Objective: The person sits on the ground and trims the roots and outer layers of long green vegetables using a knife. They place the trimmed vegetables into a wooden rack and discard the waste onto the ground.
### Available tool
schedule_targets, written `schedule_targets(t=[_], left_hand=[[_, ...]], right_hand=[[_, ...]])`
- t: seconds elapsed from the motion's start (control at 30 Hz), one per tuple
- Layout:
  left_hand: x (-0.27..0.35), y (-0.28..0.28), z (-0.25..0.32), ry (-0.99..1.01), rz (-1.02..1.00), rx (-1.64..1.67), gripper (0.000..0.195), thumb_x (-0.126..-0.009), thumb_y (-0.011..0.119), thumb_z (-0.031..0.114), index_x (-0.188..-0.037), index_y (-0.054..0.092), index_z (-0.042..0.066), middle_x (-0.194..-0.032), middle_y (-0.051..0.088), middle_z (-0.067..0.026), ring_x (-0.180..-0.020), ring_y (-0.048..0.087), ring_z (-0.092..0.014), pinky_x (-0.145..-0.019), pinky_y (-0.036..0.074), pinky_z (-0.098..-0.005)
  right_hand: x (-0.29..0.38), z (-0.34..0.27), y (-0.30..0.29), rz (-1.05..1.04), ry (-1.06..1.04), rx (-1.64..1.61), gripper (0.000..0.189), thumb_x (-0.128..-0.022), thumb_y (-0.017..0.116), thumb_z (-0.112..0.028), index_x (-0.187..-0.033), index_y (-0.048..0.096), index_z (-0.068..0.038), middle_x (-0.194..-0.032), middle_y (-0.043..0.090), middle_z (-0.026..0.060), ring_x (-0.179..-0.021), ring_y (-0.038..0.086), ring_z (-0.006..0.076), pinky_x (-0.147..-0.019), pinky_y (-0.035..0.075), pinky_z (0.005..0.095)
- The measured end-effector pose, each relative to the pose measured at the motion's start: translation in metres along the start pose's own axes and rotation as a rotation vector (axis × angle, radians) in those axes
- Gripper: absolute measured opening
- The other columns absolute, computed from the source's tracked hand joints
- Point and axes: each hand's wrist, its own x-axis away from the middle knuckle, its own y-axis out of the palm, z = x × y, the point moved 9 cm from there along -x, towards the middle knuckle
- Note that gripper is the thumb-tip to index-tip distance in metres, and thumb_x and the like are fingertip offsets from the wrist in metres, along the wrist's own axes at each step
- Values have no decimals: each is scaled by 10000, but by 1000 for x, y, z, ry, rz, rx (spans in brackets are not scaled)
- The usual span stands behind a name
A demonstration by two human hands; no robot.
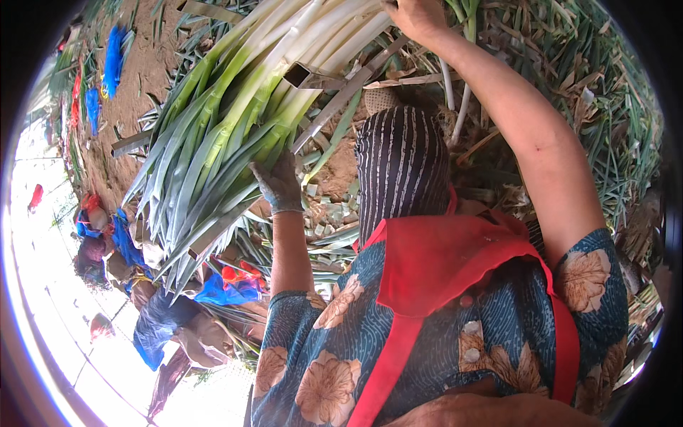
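Observation:
A large bundle of leeks or big green onions (229,117) lies diagonally across a rack of square metal tubing (352,85), white stems towards the top and green leaves towards the lower left. My left hand (280,184), in a grey dirty glove, is against the leaves at the bundle's lower right side; its fingertips are partly hidden among them. At the top edge, my right hand (419,18) is at the white stem ends, its fingers partly cut off by the picture's edge. My knee in striped dark cloth (403,165) is between my arms.
Cut leaf scraps (565,69) cover the soil at the right. Several loose stalks (464,107) stand beside my right forearm. Blue plastic bundles (112,61) lie at the upper left; blue and red bags (229,288) lie below the leaf tips.

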Motion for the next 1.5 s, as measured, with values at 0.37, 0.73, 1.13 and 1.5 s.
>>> schedule_targets(t=[0.37, 0.73, 1.13, 1.5], left_hand=[[14, -15, 2, -17, 20, -144, 494, -873, 536, 514, -1073, 600, 66, -998, 653, -99, -884, 622, -212, -768, 496, -345], [46, 73, 129, 1446, 208, -1811, 516, -828, 606, 289, -1286, 473, 91, -1297, 412, -257, -1200, 389, -448, -989, 329, -537], [43, 81, 119, 1285, 300, -1849, 578, -818, 588, 364, -1317, 452, 107, -1344, 370, -260, -1239, 325, -473, -1020, 206, -611], [-89, 325, 16, 1205, -722, -1942, 570, -829, 574, 470, -1298, 490, 157, -1341, 438, -191, -1220, 420, -366, -993, 352, -477]], right_hand=[[11, -10, 1, 17, -101, -28, 298, -784, 615, -151, -1080, 630, -127, -1023, 647, 93, -937, 613, 299, -801, 488, 407], [-2, -20, 7, -45, -105, 138, 177, -788, 642, -185, -931, 632, -80, -895, 625, 126, -852, 613, 321, -743, 484, 445], [207, 211, 88, -698, 208, 315, 310, -788, 578, -282, -1039, 592, -101, -964, 641, 156, -941, 614, 343, -777, 492, 478], [224, 223, 55, -257, 385, -136, 357, -761, 638, -296, -1018, 634, -49, -908, 640, 198, -886, 601, 378, -792, 469, 464]])
